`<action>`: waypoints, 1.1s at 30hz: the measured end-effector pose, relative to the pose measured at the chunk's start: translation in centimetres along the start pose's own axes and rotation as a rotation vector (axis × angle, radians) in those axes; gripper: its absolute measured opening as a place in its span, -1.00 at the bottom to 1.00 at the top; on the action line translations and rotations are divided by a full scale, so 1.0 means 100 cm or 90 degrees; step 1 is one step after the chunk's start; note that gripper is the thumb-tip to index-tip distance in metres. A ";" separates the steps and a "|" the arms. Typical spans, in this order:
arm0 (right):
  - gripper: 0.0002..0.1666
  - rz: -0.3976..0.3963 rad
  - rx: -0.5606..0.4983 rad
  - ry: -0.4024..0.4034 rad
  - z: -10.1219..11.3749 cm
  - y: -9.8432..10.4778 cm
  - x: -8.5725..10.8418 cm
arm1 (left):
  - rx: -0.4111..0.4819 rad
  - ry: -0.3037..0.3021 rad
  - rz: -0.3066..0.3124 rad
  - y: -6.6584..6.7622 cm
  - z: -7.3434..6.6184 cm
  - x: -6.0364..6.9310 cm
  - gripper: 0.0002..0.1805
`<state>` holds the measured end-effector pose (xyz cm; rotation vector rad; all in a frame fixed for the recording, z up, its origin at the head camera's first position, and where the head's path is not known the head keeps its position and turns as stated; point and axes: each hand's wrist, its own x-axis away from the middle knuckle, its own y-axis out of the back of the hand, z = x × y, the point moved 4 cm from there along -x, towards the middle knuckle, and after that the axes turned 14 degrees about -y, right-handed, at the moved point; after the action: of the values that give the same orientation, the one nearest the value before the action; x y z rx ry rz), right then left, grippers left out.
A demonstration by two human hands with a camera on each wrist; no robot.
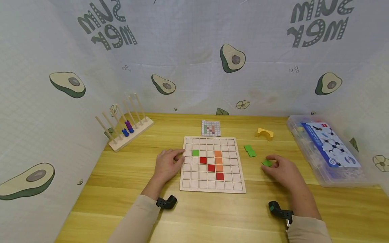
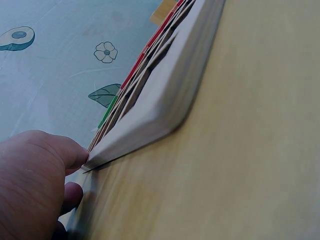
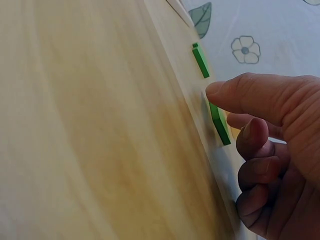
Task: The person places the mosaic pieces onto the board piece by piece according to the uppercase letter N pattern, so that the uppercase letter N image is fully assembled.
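A wooden grid board [image 1: 188,185] bears a green tile [image 1: 196,153], a diagonal of red tiles [image 1: 211,167] and a column of orange tiles [image 1: 218,160]. My left hand [image 1: 166,166] touches the board's left edge with thumb and finger; the left wrist view shows the thumb [image 2: 70,152] at its corner. Right of the board, my right hand [image 1: 282,172] has thumb and index finger around a green tile [image 1: 266,163], low at the table; this tile [image 3: 220,125] is partly hidden by the thumb in the right wrist view. Two touching green tiles [image 1: 250,151] lie between that hand and the board.
A small printed grid card [image 1: 210,128] lies behind the board. A yellow arch block [image 1: 264,133] stands at the back right, beside a clear plastic case [image 1: 316,162] with a blue-and-white label. At the back left is a peg rack [image 1: 133,134] with blue and purple beads.
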<state>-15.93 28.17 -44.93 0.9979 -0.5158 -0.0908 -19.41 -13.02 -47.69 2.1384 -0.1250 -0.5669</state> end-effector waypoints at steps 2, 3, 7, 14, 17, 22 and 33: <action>-0.23 0.000 -0.006 -0.009 -0.003 0.000 -0.001 | 0.001 0.001 0.001 0.000 0.000 0.000 -0.67; -0.22 -0.001 -0.009 -0.013 -0.004 0.000 -0.002 | 0.001 0.002 0.002 0.000 0.000 0.000 -0.67; -0.23 -0.007 -0.010 -0.021 -0.007 0.001 -0.003 | 0.003 0.006 0.004 -0.001 0.001 0.000 -0.66; -0.31 -0.016 -0.012 -0.011 -0.009 0.001 -0.004 | 0.001 0.007 0.004 -0.001 0.000 0.000 -0.66; -0.35 -0.020 -0.012 -0.002 -0.009 0.000 -0.004 | 0.000 0.006 0.003 0.000 0.000 0.000 -0.66; -0.38 -0.023 -0.011 0.008 -0.008 0.001 -0.005 | 0.004 0.005 -0.001 0.000 -0.001 0.000 -0.66; -0.45 -0.025 -0.006 0.041 0.004 0.000 0.000 | 0.005 0.006 0.000 0.000 0.000 0.000 -0.67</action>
<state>-16.14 27.82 -44.79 0.9983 -0.4369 -0.0964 -19.37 -12.99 -47.67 2.1484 -0.1224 -0.5579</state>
